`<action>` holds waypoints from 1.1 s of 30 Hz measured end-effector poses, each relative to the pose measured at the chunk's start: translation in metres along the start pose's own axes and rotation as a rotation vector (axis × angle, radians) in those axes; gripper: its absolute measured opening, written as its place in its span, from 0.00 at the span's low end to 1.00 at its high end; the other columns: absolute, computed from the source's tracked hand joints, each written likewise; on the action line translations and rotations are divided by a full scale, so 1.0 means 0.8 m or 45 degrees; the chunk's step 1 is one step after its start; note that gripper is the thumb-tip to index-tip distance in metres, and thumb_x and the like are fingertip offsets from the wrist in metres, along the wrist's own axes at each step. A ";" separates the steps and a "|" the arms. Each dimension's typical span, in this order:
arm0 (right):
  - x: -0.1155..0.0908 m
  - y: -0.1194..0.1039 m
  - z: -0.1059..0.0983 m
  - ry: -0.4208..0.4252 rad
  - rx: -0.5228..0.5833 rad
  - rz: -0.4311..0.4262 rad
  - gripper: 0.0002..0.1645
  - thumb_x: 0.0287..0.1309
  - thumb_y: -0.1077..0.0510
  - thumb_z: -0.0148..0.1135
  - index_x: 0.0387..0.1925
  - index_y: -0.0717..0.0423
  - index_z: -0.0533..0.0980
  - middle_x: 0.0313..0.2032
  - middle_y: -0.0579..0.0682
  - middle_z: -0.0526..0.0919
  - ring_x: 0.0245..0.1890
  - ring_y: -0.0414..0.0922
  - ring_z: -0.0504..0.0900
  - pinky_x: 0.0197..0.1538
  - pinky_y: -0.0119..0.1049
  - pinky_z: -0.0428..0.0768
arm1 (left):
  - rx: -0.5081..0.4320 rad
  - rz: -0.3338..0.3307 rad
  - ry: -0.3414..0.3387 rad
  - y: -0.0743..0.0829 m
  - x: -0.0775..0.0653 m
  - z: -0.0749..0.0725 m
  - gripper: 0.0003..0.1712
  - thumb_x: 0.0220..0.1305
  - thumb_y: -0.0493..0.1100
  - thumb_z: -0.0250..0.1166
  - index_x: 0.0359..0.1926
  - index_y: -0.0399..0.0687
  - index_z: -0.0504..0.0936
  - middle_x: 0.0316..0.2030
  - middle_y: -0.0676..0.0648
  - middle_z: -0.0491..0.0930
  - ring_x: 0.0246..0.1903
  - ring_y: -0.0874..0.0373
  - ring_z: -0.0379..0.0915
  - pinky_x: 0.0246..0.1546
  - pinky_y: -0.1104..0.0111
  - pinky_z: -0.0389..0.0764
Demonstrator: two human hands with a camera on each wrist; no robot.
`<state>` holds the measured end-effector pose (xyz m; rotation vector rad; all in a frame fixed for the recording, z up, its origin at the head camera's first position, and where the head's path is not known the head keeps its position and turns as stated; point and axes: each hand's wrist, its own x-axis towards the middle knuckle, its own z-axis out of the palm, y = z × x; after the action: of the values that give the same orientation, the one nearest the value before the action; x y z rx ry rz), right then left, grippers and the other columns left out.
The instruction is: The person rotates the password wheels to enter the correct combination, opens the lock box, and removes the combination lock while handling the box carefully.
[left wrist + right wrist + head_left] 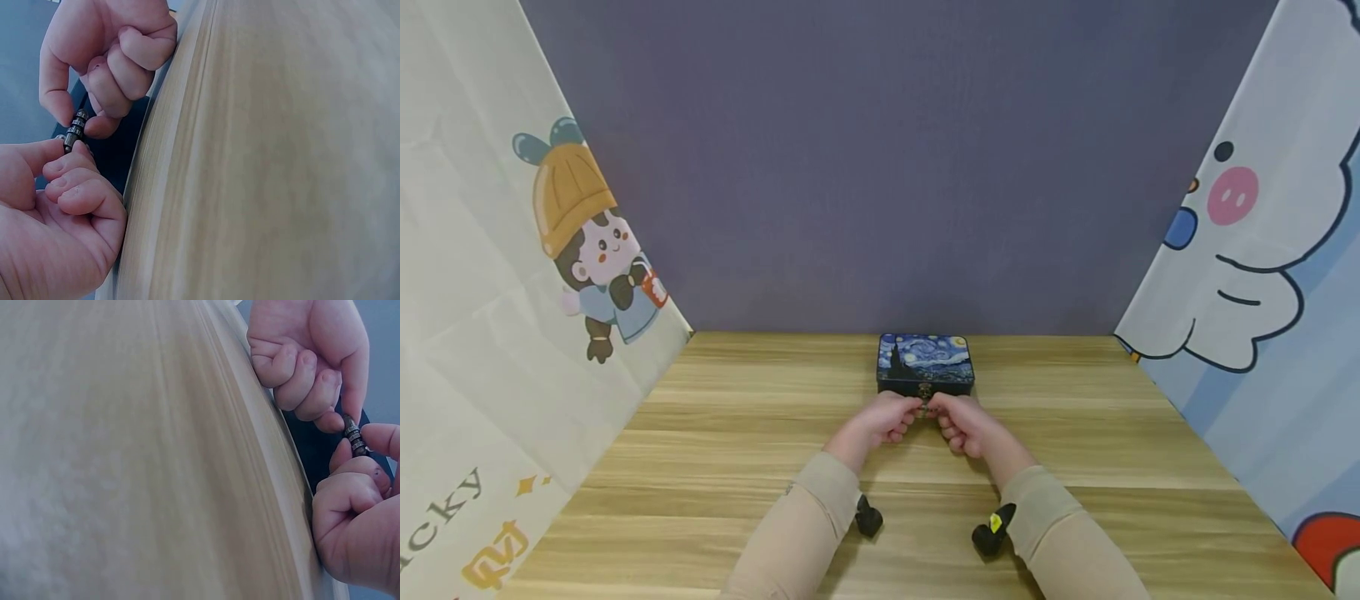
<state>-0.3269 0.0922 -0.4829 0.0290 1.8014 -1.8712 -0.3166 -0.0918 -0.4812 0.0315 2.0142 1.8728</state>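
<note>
A tin box (925, 358) with a swirling blue night-sky picture on its lid lies closed on the table, a small metal clasp (925, 389) at its front. At that front hangs a small barrel-shaped combination lock (75, 130) with ringed number dials. My left hand (887, 417) pinches one end of the lock between thumb and forefinger. From the other side, my right hand (964, 423) has its thumb and forefinger round the dial end. The other fingers of both hands are curled in. In the right wrist view the dials (354, 435) show between the fingertips; their digits are too small to read.
The wood-grain table (737, 467) runs back to a dark grey-purple panel (880, 167). Cartoon-printed sheets stand at the left (475, 250) and right (1285, 317). Black wrist devices (868, 518) stick out from the beige sleeves.
</note>
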 end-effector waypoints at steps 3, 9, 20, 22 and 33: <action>0.000 -0.001 -0.001 0.000 0.005 -0.007 0.13 0.58 0.53 0.60 0.33 0.60 0.73 0.14 0.40 0.56 0.11 0.36 0.52 0.15 0.29 0.51 | 0.001 -0.002 0.003 0.001 0.000 0.000 0.17 0.74 0.46 0.57 0.33 0.37 0.74 0.17 0.55 0.60 0.13 0.64 0.50 0.15 0.72 0.55; -0.002 -0.002 -0.006 -0.001 0.029 -0.009 0.17 0.62 0.49 0.59 0.34 0.60 0.75 0.15 0.40 0.56 0.12 0.35 0.52 0.15 0.28 0.52 | -0.009 -0.015 0.002 0.002 -0.001 0.000 0.16 0.74 0.46 0.57 0.33 0.38 0.75 0.16 0.55 0.59 0.13 0.64 0.49 0.15 0.73 0.54; -0.004 -0.002 -0.023 -0.007 0.015 0.002 0.21 0.65 0.45 0.59 0.43 0.61 0.75 0.15 0.39 0.56 0.13 0.34 0.53 0.16 0.27 0.52 | -0.007 -0.004 0.000 0.000 0.001 -0.001 0.16 0.75 0.46 0.56 0.34 0.37 0.75 0.17 0.55 0.59 0.13 0.64 0.49 0.15 0.72 0.54; -0.004 -0.001 -0.025 -0.011 0.010 0.005 0.23 0.65 0.45 0.59 0.45 0.62 0.75 0.15 0.38 0.56 0.13 0.34 0.52 0.16 0.27 0.51 | -0.004 -0.002 0.003 -0.001 0.001 -0.001 0.16 0.75 0.46 0.57 0.34 0.37 0.75 0.17 0.55 0.59 0.13 0.64 0.49 0.15 0.72 0.54; -0.006 -0.003 -0.025 -0.012 -0.005 0.018 0.28 0.66 0.40 0.61 0.46 0.62 0.74 0.15 0.38 0.57 0.13 0.33 0.53 0.16 0.27 0.52 | 0.001 -0.006 0.006 -0.001 0.002 -0.002 0.17 0.75 0.46 0.56 0.35 0.35 0.75 0.17 0.55 0.60 0.13 0.63 0.50 0.15 0.72 0.55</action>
<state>-0.3307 0.1124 -0.4808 0.0316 1.7938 -1.8553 -0.3181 -0.0927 -0.4824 0.0221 2.0165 1.8709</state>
